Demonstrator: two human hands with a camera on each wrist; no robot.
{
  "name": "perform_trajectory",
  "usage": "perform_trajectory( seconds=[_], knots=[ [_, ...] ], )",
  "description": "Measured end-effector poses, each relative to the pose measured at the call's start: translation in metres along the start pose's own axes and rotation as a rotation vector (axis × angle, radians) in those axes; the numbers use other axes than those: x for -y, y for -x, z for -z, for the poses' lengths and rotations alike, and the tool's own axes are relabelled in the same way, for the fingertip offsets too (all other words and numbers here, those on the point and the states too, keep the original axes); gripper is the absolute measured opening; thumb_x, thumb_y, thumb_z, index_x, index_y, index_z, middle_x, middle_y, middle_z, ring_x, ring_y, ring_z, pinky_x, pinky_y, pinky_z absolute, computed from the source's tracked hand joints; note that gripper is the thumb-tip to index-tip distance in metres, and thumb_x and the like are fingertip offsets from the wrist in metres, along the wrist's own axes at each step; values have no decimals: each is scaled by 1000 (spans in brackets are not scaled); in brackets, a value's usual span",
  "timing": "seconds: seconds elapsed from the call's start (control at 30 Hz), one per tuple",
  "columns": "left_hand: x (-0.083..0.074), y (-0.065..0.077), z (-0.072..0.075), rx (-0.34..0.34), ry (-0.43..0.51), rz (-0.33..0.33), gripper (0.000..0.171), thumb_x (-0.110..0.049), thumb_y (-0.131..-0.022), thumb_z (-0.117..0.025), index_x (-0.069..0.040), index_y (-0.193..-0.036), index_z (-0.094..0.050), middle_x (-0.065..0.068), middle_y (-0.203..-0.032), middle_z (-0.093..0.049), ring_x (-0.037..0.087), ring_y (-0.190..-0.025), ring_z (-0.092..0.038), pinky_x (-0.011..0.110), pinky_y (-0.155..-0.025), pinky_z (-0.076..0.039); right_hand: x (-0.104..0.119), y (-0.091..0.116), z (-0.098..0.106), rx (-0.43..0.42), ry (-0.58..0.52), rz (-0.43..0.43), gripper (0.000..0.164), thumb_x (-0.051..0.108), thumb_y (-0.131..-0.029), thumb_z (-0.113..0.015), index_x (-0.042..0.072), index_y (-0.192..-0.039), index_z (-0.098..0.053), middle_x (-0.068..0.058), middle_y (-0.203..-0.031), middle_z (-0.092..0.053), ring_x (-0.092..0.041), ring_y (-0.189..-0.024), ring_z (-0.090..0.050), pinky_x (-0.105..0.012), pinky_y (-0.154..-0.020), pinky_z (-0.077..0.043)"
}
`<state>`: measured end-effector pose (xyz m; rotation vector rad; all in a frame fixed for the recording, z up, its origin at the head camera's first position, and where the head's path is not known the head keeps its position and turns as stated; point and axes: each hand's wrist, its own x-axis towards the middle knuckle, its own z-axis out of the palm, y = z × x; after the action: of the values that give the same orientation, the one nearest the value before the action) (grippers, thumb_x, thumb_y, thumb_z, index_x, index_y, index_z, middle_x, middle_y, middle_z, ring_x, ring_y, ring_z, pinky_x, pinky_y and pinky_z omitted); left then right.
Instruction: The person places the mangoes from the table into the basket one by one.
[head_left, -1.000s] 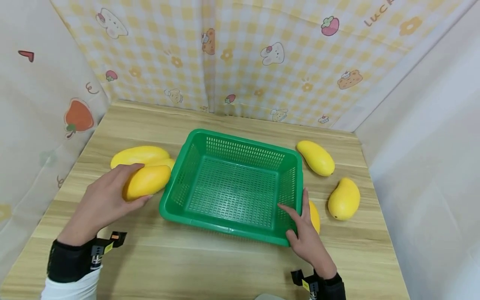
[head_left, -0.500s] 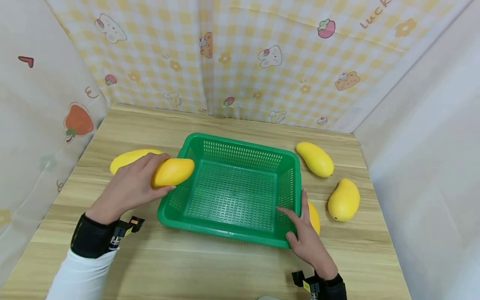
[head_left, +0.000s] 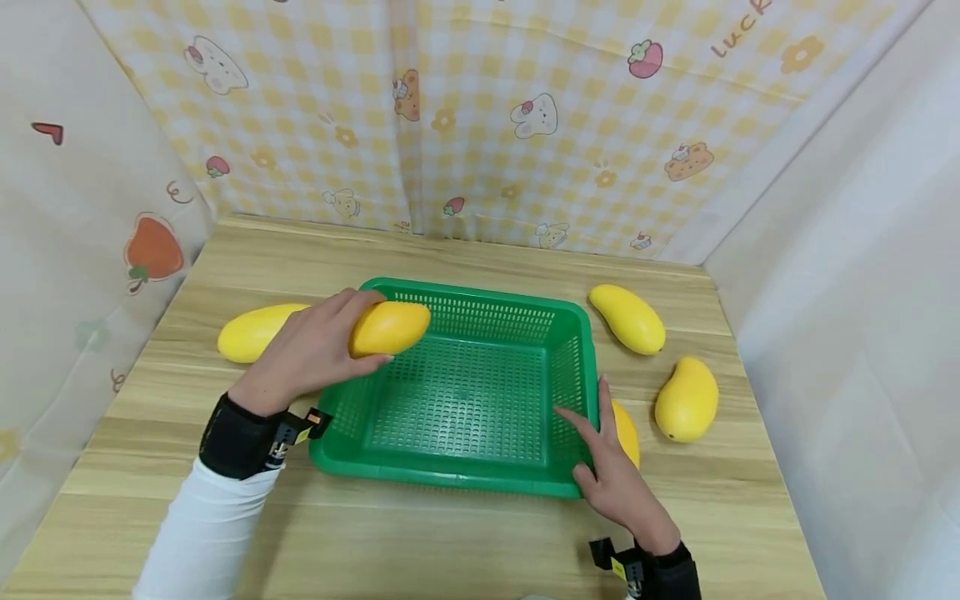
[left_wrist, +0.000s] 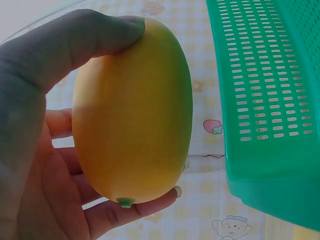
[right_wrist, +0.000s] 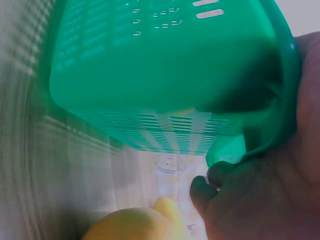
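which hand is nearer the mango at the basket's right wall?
Right. The right hand grips the green basket at its near right corner, right beside that mango. The left hand holds another mango over the basket's far left corner.

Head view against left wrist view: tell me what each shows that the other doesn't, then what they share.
Only the head view shows the right hand gripping the basket's near right corner, the wooden table, a mango on the left, two mangoes on the right, and one partly hidden behind the right hand.
Only the left wrist view shows the green stem end of the held mango.
Both show the left hand holding a mango beside the green basket.
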<state>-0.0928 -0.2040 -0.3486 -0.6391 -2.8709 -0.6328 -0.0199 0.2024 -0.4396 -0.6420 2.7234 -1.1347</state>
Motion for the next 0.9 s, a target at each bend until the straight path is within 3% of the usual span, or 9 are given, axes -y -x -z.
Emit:
perform_trajectory(
  seconds=[0.1, 0.2, 0.3, 0.4, 0.5, 0.67, 0.9],
  knots=[
    [-2, -4, -1, 2, -3, 3, 67, -39, -75, -79, -9, -128, -51, 7, -103, -58, 22, -74, -54, 38, -62, -47, 6, 0, 6, -21, 26, -39, 69, -5, -89, -55, 13, -150, -29, -16, -157, 13, -46, -133, -26, -35, -69, -52],
    [-4, -7, -2, 0, -8, -3, 67, -38, -74, -80, -9, -127, -52, 7, -105, -59, 21, -74, -54, 38, -63, -47, 12, -5, 12, -106, 85, -100, 62, 12, -96, -57, 6, -150, -26, -25, -153, -12, -45, -129, -35, -54, -88, -46],
    [-4, -10, -4, 3, -30, -25, 67, -38, -74, -80, -8, -127, -51, 8, -106, -59, 22, -74, -54, 39, -63, -47, 13, -14, 17, -177, 157, -182, 61, 23, -98, -56, -3, -146, -28, -28, -134, -42, -40, -113, -51, -54, -86, -46],
    [-4, -12, -7, 20, -71, -45, 67, -37, -75, -79, -6, -127, -51, 11, -106, -59, 24, -75, -56, 41, -62, -48, 13, -23, 17, -155, 219, -270, 63, 30, -98, -56, -8, -141, -32, -24, -111, -58, -31, -92, -60, -44, -73, -51],
    [-5, -16, -11, 39, -103, -62, 67, -36, -75, -80, -5, -127, -51, 13, -106, -59, 27, -78, -57, 43, -62, -48, 15, -28, 18, -76, 237, -341, 56, 34, -98, -54, -9, -131, -41, -17, -93, -62, -22, -73, -61, -35, -59, -50],
    [-7, -26, -18, 67, -107, -89, 68, -35, -76, -79, -1, -127, -50, 15, -110, -55, 28, -80, -55, 42, -65, -48, 17, -31, 16, -18, 253, -414, 38, 30, -99, -52, -6, -109, -50, -10, -74, -56, -18, -61, -56, -31, -51, -45],
    [-7, -41, -31, 92, -138, -153, 66, -34, -73, -81, 1, -122, -54, 15, -112, -46, 27, -81, -51, 39, -62, -47, 17, -30, 13, -11, 191, -462, 35, 28, -101, -47, -6, -110, -47, -9, -70, -51, -18, -56, -52, -31, -48, -42]
  ],
)
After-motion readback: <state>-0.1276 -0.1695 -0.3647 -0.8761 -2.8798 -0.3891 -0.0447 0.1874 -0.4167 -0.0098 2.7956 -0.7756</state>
